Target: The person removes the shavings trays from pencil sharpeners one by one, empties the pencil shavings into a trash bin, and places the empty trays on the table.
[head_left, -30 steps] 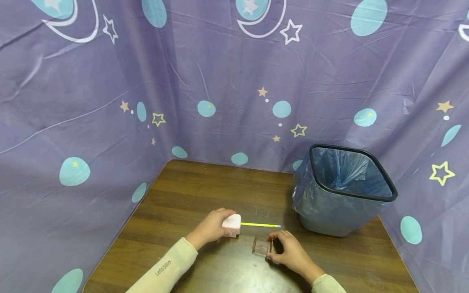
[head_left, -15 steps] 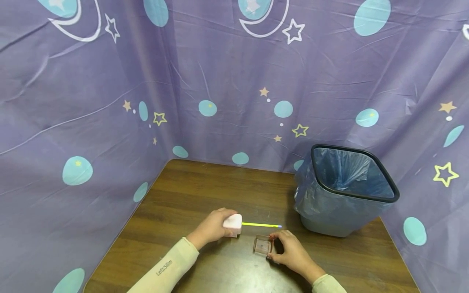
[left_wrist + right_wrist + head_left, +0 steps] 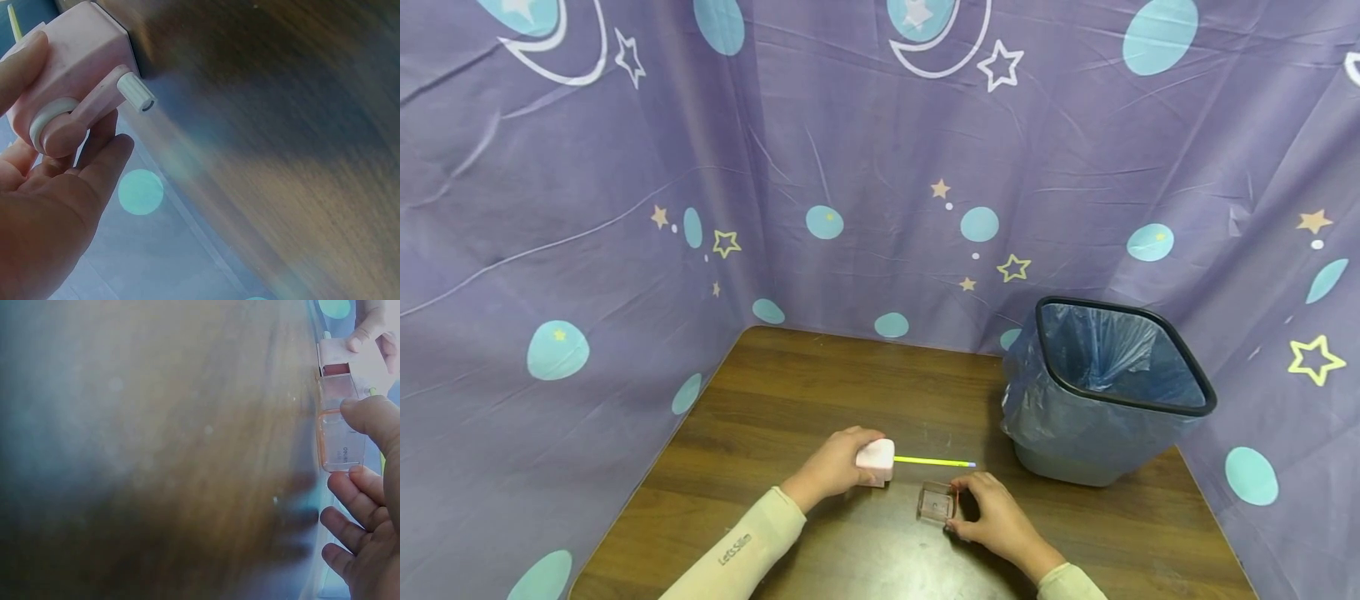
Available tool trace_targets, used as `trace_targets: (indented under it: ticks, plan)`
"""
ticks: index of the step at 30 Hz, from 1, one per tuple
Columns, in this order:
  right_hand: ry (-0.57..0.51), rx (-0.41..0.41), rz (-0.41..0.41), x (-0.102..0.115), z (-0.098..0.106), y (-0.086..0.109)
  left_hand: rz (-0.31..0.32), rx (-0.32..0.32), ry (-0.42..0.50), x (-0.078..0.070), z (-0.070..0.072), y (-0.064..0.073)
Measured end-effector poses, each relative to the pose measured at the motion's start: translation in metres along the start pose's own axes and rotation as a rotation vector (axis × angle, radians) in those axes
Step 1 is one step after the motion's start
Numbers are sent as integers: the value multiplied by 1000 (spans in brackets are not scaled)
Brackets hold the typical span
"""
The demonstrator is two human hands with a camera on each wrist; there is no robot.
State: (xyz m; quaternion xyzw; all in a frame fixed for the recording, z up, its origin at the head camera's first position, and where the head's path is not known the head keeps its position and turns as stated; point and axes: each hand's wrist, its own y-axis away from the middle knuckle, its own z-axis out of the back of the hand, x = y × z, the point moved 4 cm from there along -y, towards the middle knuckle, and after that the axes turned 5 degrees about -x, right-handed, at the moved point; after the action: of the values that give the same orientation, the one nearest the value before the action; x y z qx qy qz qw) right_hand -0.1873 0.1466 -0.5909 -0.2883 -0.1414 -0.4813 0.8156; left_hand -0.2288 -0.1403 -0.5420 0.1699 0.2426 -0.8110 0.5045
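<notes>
My left hand (image 3: 833, 467) grips a pink crank pencil sharpener (image 3: 876, 461) by its sides. Its crank handle (image 3: 94, 107) with a white knob shows in the left wrist view. A yellow pencil (image 3: 934, 461) with a pale blue end extends to the right from beside the sharpener; whether its tip is inside I cannot tell. To the right, my right hand (image 3: 996, 512) pinches a clear brownish shavings drawer (image 3: 936, 504) between thumb and fingertips. An opening (image 3: 337, 369) shows in the sharpener's lower face in the right wrist view, with the drawer close in front of it.
A grey waste bin (image 3: 1063, 458) with a black rim and a translucent bag liner stands at the right back of the brown wooden table (image 3: 820, 375). Purple curtains (image 3: 865, 150) with moons and stars hang behind the table and along both sides.
</notes>
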Motion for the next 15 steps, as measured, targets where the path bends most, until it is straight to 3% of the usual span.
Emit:
trace_targets:
  ticks: [15]
  plan:
    - [13,13,6,4,1,-2,-10,0,7,3,-1,-2]
